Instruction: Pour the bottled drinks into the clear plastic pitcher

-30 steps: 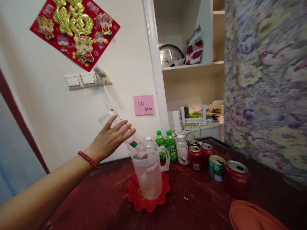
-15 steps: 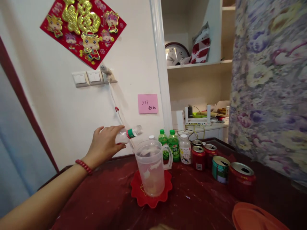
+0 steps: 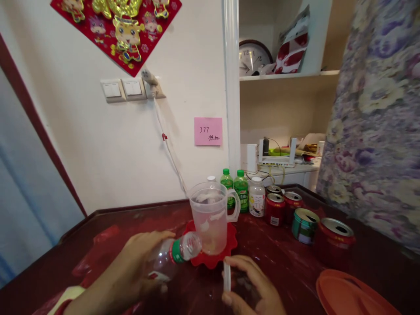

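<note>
My left hand [image 3: 138, 267] grips a clear plastic bottle [image 3: 173, 256] with a green-and-red label, held on its side low over the table, its open neck pointing right toward the pitcher. My right hand [image 3: 252, 288] is at the bottom edge, fingers pinched on a small white object [image 3: 226, 275], seemingly the bottle's cap seen edge-on, just right of the bottle's mouth. A translucent plastic pitcher [image 3: 211, 218] with a handle stands on a red scalloped mat [image 3: 229, 249] right behind both hands.
Two green bottles [image 3: 236, 192], a white bottle [image 3: 257, 199] and several opened cans [image 3: 305, 223] line the dark red table [image 3: 114, 227]. An orange lid [image 3: 348, 295] lies at the front right. A floral curtain [image 3: 377, 122] hangs on the right; shelves with a clock [image 3: 252, 59] stand behind.
My left hand has brought the bottle down from above the pitcher to near the tabletop. My right hand has come into view with the white object. The camera tilted down and left.
</note>
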Demonstrator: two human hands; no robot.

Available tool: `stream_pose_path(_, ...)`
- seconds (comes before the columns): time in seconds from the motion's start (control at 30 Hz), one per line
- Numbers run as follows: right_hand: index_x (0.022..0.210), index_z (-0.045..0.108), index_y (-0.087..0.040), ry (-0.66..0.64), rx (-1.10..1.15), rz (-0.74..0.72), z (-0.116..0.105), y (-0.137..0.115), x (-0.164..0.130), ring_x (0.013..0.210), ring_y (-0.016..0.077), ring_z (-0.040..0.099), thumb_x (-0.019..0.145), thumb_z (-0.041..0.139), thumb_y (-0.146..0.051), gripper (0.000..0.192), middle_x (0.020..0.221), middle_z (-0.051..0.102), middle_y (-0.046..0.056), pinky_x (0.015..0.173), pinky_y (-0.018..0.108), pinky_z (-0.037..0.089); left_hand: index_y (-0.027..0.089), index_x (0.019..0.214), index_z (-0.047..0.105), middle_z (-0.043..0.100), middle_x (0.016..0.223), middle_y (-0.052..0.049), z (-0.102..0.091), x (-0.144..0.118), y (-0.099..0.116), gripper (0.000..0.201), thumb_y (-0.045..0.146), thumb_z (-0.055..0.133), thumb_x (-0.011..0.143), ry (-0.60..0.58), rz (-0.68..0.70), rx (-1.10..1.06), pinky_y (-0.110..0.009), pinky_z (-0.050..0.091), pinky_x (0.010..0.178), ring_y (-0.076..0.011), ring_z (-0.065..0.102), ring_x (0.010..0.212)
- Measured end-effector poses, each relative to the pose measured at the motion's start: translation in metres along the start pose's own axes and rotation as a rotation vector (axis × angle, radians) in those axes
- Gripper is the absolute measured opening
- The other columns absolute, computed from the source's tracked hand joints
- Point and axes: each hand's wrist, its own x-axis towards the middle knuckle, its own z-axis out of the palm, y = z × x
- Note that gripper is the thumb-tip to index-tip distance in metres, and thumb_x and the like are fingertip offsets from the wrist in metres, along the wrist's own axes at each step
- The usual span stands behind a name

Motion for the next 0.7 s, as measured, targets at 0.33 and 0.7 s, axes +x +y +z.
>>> stream_pose_path(0.33,0.127,0.061,-0.029,-0.163,-0.339,-0.280,-0.012,-0.007,0.004,0.109,0.0209,0.063,0.082,0.073,-0.021,0.047,0.120,0.066,0.006,0.095,0.027,0.049,0.033,0.119,0.065,0.070,0.116,-0.005,0.010,0.008,0.056,0.053,0.023,0.069,0.067,-0.214,0.043,0.123,-0.047,0.039,0.102,-0.0284,0.062,0.105)
stream_pose_path(0.7,0.122,0.065,-0.025,-0.272,-0.415,-0.337,-0.010,-0.017,0.005,0.103,0.0213,0.064,0.083,0.072,-0.022,0.040,0.114,0.067,0.008,0.090,0.028,0.050,0.032,0.120,0.065,0.069,0.116,-0.004,0.005,0.012,0.065,0.063,0.017,0.070,0.059,-0.325,-0.007,0.111,-0.046,0.038,0.101,-0.0278,0.060,0.107)
